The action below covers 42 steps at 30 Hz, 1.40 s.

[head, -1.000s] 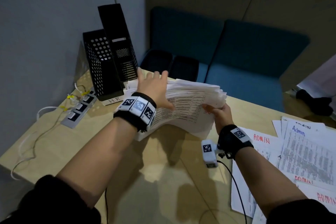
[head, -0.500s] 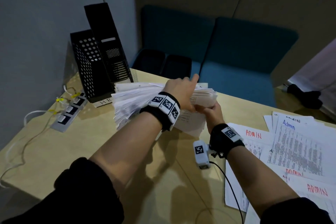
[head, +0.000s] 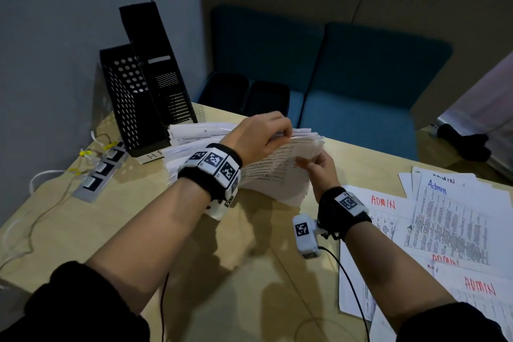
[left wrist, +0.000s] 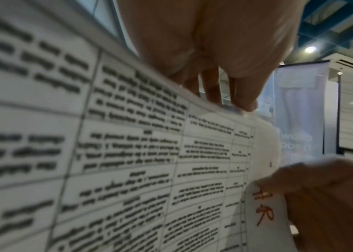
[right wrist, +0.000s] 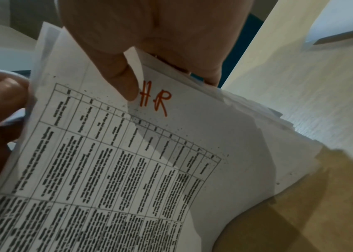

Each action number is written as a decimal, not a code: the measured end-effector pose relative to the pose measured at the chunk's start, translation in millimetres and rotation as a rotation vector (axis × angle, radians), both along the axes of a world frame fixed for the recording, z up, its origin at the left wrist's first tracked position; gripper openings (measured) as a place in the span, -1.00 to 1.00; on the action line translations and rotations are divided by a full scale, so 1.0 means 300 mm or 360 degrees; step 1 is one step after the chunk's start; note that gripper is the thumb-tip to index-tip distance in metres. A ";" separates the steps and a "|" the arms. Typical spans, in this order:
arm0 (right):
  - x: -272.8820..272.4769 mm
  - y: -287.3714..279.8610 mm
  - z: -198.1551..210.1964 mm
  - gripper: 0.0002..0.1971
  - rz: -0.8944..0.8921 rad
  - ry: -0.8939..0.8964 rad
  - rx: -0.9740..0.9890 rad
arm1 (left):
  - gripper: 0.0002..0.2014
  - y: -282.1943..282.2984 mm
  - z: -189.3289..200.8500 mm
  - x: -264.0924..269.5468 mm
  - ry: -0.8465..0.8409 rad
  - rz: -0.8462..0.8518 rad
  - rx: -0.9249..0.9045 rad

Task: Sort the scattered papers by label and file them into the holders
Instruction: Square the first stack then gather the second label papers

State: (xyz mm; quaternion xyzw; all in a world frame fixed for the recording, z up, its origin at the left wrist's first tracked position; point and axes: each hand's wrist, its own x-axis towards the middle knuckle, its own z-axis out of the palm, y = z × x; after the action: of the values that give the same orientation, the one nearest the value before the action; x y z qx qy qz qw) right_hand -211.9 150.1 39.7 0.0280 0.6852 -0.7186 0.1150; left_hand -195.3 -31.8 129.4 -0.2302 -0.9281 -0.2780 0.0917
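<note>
Both hands' grip (head: pixel 294 150) on HR stack (head: pixel 266 172)

1. The pale wood-grain surface (head: pixel 116 233) looks smooth with a faint sheen.
2. On it, the white printed paper stack (head: pixel 266 172) is matt and thin.
3. Behind the stack, two black perforated holders (head: pixel 144 97) look like matt metal or plastic; which one I cannot tell.
4. Beyond the surface, the blue seat (head: pixel 361 108) is matt cloth.

The printed table text on the stack of papers (left wrist: pixel 128 153) is too blurred to read in any view. The label (head: pixel 152 156) below the black holder (head: pixel 133 103) is half hidden by the stack, and the right-hand papers (head: pixel 449 219) run off the head view's edge.
</note>
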 end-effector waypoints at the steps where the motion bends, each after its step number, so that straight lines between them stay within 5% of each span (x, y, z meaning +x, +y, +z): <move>1: 0.000 -0.001 0.001 -0.64 -0.0006 -0.0010 -0.0005 | -0.96 0.007 -0.003 0.000 0.0030 0.0016 0.0007; 12: 0.011 -0.013 0.021 -0.63 -0.0039 0.0001 -0.0006 | -0.94 0.106 0.044 -0.020 -0.0183 0.0213 -0.0109; 15: 0.013 -0.010 0.026 -0.59 -0.0006 0.0044 0.0027 | -0.41 0.080 0.030 -0.001 -0.0364 0.0284 -0.0188; 17: 0.014 -0.008 0.027 -0.55 -0.0014 0.0017 0.0028 | -0.15 0.055 0.020 0.008 -0.0428 0.0402 -0.0578; 19: 0.014 -0.011 0.027 -0.55 -0.0024 -0.0012 0.0058 | -0.46 0.033 0.010 0.000 -0.0467 0.0536 -0.0907; 21: 0.012 -0.021 0.029 -0.61 -0.0020 0.0001 0.0093 | -0.85 0.021 0.021 -0.005 -0.0509 0.0628 -0.0899; 23: 0.010 -0.034 0.038 -0.59 -0.0029 0.0033 0.0166 | -0.89 0.010 0.028 -0.001 -0.0488 0.0661 -0.0833; 27: -0.016 -0.027 0.022 -0.20 -0.0323 -0.0042 0.0314 | -0.89 -0.062 0.092 -0.011 -0.0487 0.0788 -0.0358; 31: -0.058 0.006 0.027 0.16 -0.0394 -0.0440 -0.0067 | -0.81 -0.186 0.153 0.004 -0.0535 0.0737 0.0852; 35: -0.076 -0.006 0.145 -0.14 0.0134 -0.0115 -0.0345 | -0.60 -0.232 0.117 0.069 -0.0609 0.0770 0.1272; 39: -0.079 -0.057 0.234 -0.68 0.0014 0.0173 -0.0082 | -0.63 -0.213 0.019 0.123 -0.0638 0.1006 0.1445; 42: -0.041 -0.087 0.241 -0.88 -0.0008 0.0352 0.0090 | -0.68 -0.192 -0.043 0.164 -0.0455 0.1116 0.1540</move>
State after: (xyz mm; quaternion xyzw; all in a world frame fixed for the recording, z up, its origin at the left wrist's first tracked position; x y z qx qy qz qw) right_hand -224.3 124.0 111.9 -0.0466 0.7136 -0.6980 0.0359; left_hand -146.1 -89.3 116.4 0.1960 -0.7203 -0.6491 0.1465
